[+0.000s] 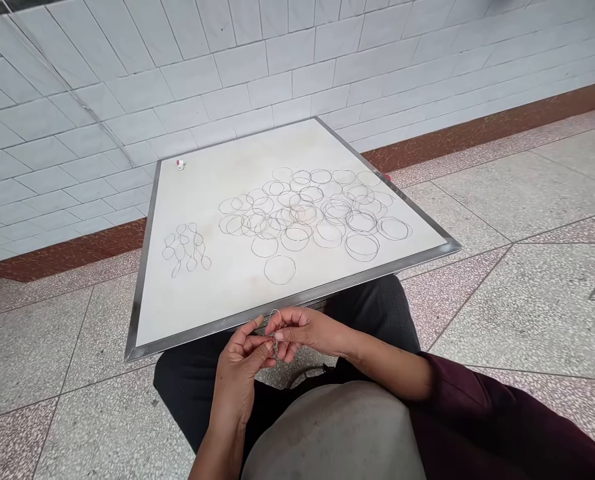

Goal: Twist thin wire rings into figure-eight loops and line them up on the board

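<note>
Just in front of the table's near edge, my left hand [244,363] and my right hand [297,331] meet, fingertips nearly touching. Both pinch a thin wire loop [275,312], whose top curves up between the fingers; its lower part is mostly hidden by them. On the white table [202,300], many thin wire rings [280,269] lie overlapping in the middle and to the right. Several wires twisted into figure-eight shapes [191,263] lie in a group at the left.
A small white and red object [180,165] sits at the table's far left corner. The table has a metal rim [297,297] and stands by a tiled wall [237,67]. My legs are under its near edge.
</note>
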`<move>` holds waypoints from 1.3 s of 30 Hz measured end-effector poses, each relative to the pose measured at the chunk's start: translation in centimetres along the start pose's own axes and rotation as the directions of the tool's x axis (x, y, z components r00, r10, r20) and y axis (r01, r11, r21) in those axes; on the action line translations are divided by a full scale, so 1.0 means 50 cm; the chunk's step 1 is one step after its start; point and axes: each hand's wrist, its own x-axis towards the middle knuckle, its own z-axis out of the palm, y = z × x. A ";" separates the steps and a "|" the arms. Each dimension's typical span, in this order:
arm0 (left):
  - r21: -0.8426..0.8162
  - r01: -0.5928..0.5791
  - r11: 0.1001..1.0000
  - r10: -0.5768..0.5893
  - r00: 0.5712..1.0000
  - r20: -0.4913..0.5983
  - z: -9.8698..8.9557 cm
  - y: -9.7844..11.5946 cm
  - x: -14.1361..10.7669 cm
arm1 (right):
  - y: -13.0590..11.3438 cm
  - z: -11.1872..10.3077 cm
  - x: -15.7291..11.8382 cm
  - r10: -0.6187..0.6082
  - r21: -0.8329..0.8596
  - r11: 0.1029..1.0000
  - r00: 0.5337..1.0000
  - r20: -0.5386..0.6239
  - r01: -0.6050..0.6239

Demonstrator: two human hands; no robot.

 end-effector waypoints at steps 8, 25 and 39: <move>-0.072 0.024 0.997 -0.022 0.999 0.029 0.009 -0.004 -0.004 | 0.012 -0.003 0.008 -0.128 -0.101 0.987 0.991 -0.046 0.123; -0.038 -0.046 0.998 0.045 0.999 -0.027 0.021 -0.013 -0.002 | 0.029 0.004 0.015 -0.208 -0.159 0.970 0.963 -0.169 0.181; -0.173 -0.034 0.984 0.023 0.997 -0.067 0.008 -0.028 0.007 | 0.033 0.011 0.023 -0.150 -0.069 0.988 0.970 -0.190 0.140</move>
